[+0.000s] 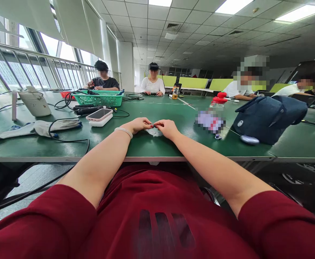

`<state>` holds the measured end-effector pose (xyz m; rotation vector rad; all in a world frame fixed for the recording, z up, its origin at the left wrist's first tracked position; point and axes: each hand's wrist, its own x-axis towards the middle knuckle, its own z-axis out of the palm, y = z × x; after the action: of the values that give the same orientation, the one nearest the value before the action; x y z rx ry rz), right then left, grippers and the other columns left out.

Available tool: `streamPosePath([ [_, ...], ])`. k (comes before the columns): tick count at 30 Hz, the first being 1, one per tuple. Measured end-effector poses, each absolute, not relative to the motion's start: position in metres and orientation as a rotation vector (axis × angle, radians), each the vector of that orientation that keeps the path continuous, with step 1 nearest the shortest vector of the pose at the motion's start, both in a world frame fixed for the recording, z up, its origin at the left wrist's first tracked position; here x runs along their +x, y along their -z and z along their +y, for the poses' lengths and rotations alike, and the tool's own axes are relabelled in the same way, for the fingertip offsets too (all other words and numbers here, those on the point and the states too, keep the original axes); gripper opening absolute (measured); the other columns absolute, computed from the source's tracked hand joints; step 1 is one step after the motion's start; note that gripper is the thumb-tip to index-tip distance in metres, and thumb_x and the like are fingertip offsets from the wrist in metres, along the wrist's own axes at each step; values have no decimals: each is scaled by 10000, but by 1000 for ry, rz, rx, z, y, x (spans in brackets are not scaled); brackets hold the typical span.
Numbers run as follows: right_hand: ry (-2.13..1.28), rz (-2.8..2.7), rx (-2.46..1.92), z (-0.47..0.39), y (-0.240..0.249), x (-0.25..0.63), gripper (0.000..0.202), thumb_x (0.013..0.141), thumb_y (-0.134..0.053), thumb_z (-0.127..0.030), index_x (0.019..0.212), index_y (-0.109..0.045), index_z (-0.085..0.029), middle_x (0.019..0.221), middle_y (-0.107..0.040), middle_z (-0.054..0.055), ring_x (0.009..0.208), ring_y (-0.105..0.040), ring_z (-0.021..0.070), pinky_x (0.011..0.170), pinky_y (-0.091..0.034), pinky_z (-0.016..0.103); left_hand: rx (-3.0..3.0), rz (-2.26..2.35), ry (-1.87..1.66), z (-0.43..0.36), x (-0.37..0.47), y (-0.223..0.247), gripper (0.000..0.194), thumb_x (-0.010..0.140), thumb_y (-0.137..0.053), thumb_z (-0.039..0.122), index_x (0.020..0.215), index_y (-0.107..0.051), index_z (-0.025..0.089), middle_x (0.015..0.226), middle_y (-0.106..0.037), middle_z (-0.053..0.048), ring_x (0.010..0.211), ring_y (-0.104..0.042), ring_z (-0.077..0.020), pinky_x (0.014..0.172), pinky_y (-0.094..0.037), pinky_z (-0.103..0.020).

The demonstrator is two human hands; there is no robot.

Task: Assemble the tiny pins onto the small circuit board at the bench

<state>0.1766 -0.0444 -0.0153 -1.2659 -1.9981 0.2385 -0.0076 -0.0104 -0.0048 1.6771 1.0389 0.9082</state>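
Observation:
Just above the green table (157, 148), my left hand (140, 124) and my right hand (167, 128) meet at their fingertips. Both are closed in a pinch around a tiny dark item with a touch of red (152, 126), too small to name. Fingers cover most of it. Beneath them a pale patch shows on the tabletop; I cannot tell whether it is an object or a reflection. A light band circles my left wrist.
Left of my hands are a pink phone (100, 114) on a white box, a green basket (99, 99), black cables, gloves (57, 126) and a beige pouch (35, 102). To the right stand a red-lidded jar (218, 101) and a dark blue bag (265, 117). Several people sit farther off.

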Motion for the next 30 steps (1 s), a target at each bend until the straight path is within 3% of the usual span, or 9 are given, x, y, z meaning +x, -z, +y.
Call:
streamPosePath([
  [6, -137, -2026, -1274, -47, 14, 176, 207, 851, -579, -194, 957, -756, -210, 872, -744, 28, 839, -671, 166, 834, -492, 280, 1606, 1035, -899, -11, -7, 3, 347, 448, -876, 192, 703, -645, 149, 619, -612, 9, 624, -533, -117, 667, -389, -295],
  [14, -86, -2018, -1263, -50, 11, 175, 216, 848, -565, -173, 940, -758, -206, 914, -745, 28, 867, -669, 169, 858, -482, 280, 1525, 1047, -895, -20, -4, -4, 323, 448, -874, 160, 668, -637, 159, 650, -623, 6, 727, -564, -130, 732, -406, -290],
  [22, -25, -2008, -1233, -49, 12, 175, 215, 846, -557, -170, 935, -751, -203, 962, -742, 28, 919, -665, 181, 872, -476, 289, 1551, 1023, -866, -23, -3, -5, 327, 490, -871, 178, 668, -599, 143, 623, -606, 13, 632, -516, -89, 641, -366, -262],
  [30, -9, -2033, -1203, -54, 11, 175, 207, 848, -545, -183, 900, -745, -190, 909, -735, 37, 851, -645, 171, 808, -463, 273, 1524, 998, -848, -22, -3, -5, 284, 558, -833, 136, 703, -589, 129, 601, -601, 9, 578, -509, -71, 614, -352, -255],
])
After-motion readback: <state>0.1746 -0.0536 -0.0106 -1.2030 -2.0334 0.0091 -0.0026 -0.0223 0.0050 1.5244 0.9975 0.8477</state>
